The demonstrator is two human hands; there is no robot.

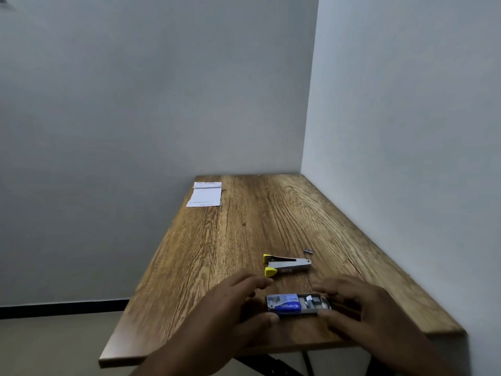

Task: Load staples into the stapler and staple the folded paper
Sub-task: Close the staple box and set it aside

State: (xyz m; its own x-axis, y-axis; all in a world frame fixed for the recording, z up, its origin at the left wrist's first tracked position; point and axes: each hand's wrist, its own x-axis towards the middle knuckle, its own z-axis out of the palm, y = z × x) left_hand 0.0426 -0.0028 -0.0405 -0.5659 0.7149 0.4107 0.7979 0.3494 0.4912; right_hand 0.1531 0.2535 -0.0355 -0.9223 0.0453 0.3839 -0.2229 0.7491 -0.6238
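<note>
Stapler, the small metal yellow-tipped one (286, 265), lies open at 12 o'clock of the blue staple box (296, 303). Left hand (238, 302) and right hand (355, 302) both grip the box, tray slid out. Next I'd pinch out a strip; folded white paper (206, 194) waits far at 11.

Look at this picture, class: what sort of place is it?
Probably a plain room's desk corner: a wooden table against bare walls, holding a stapler, a staple box and paper.

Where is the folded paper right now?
In the head view, the folded paper lies at the far left corner of the wooden table, by the wall, well beyond the stapler.
</note>
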